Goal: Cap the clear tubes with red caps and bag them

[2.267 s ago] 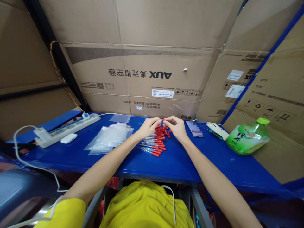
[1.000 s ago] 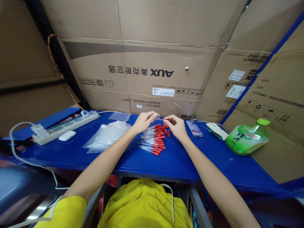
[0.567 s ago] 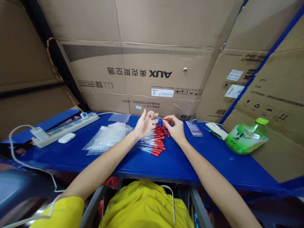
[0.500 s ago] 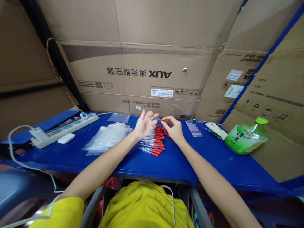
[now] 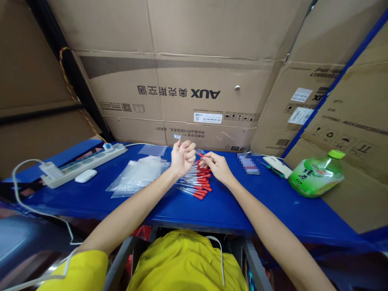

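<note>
Over the far part of the pile, my right hand [image 5: 217,166] pinches the red end of a dropper [image 5: 202,155], its clear tube pointing left. My left hand [image 5: 183,157] is beside it, palm turned up and fingers curled closed; whatever they hold is hidden. Below and between both hands lies a pile of glass droppers [image 5: 198,186], with clear tubes to the left and red rubber bulbs to the right. A stack of clear zip bags [image 5: 135,176] lies left of my left forearm, and a flat clear bag [image 5: 152,150] is behind it.
The blue table [image 5: 221,210] also carries a power strip [image 5: 87,163], a white earbud case [image 5: 86,176], a phone-like item [image 5: 249,163], a white device [image 5: 276,165] and a green drink bottle [image 5: 315,176]. Cardboard [image 5: 182,72] walls stand behind and at the right.
My left fingers have curled further closed. My right hand has shifted slightly left and down, bringing the dropper's red end closer to my left hand.
</note>
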### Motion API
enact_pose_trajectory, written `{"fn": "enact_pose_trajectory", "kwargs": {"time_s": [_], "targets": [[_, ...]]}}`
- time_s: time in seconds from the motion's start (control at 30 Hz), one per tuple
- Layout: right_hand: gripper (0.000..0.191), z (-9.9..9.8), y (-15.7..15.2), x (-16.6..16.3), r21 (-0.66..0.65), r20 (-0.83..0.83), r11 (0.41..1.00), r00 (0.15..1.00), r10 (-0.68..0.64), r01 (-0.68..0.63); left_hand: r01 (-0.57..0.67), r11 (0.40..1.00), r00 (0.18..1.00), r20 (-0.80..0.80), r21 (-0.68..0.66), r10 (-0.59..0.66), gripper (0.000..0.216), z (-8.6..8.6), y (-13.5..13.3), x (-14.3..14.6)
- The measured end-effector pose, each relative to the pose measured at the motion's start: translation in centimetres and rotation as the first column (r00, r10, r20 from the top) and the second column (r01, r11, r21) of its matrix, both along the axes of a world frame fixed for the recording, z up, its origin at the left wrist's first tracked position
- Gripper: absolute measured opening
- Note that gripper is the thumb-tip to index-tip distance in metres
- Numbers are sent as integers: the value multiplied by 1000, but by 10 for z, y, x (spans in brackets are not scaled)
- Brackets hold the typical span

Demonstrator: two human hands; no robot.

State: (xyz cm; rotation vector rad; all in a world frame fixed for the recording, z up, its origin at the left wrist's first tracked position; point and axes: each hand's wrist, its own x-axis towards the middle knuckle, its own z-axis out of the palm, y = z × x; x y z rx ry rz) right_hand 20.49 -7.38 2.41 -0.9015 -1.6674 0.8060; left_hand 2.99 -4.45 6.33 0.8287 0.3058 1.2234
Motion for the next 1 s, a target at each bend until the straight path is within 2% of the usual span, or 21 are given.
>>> {"fn": "enact_pose_trajectory", "kwargs": {"time_s": [0.13,0.33,0.67,1.0], "targets": [[39,2,-5,-3,42,33,998,998,-53,51,77,993,986,158,-93,-62,40,0,-3,3],[33,3,-9,-5,102,22,993,998,-54,52,171,970,935,339,-172,-105,40,1,-5,5],[31,2,-11,-8,168,75,985,995,-65,51,219,953,915,383,-207,-127,40,-7,-3,7],[28,1,-5,-8,161,8,984,997,-75,73,180,967,929,354,-178,-108,42,5,-6,2]]}}
